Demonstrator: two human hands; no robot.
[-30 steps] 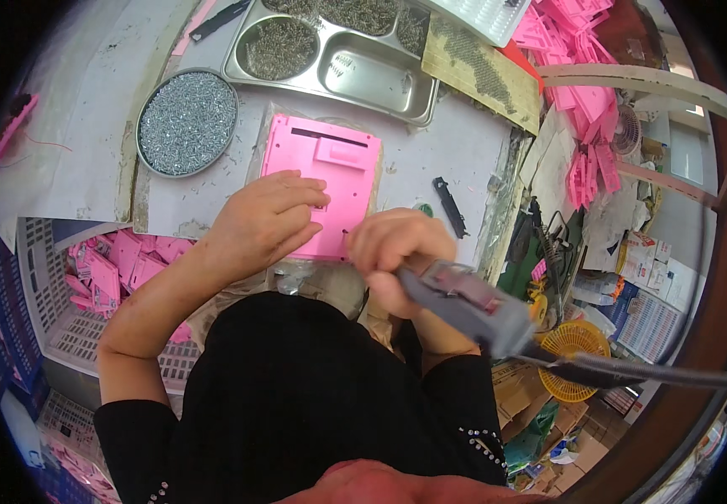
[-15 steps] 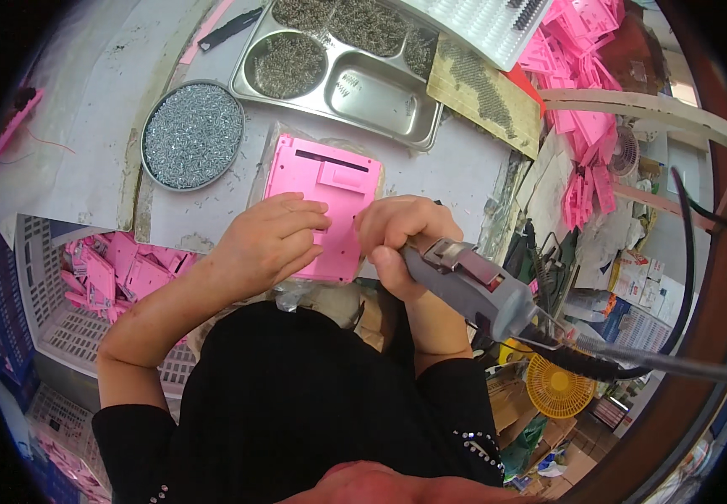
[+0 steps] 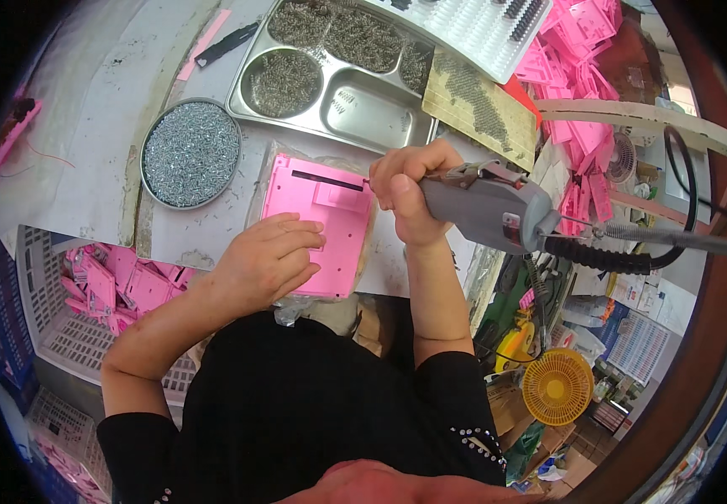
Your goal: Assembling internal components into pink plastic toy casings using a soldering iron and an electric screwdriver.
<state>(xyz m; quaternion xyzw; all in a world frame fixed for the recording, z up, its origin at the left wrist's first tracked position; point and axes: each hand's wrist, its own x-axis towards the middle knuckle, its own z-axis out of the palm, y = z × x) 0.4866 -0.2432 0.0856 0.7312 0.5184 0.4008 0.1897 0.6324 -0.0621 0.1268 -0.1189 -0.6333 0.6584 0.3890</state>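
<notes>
A flat pink plastic panel (image 3: 296, 202) with a dark slot along its far edge lies on a plastic-wrapped pad at the table's near side. My left hand (image 3: 269, 259) rests on the panel's left part, fingers stretched over its surface and holding nothing. Gripped in my right hand (image 3: 410, 189) is a grey electric screwdriver (image 3: 489, 206), held sideways with its cable trailing off to the right. The front end of the tool points toward the panel's far right corner. My fingers mostly hide the bit, so contact with a screw cannot be seen.
Left of the panel stands a round dish (image 3: 191, 154) full of small silver screws. Behind it, a steel compartment tray (image 3: 330, 126) holds piles of small metal parts. A yellowish board (image 3: 473, 105) and a white tray (image 3: 464, 25) sit far right. A crate (image 3: 70, 328) holds pink parts.
My right hand and the screwdriver have shifted away from me, from the panel's right side to its far right corner. My left hand stays on the panel. The view has shifted slightly.
</notes>
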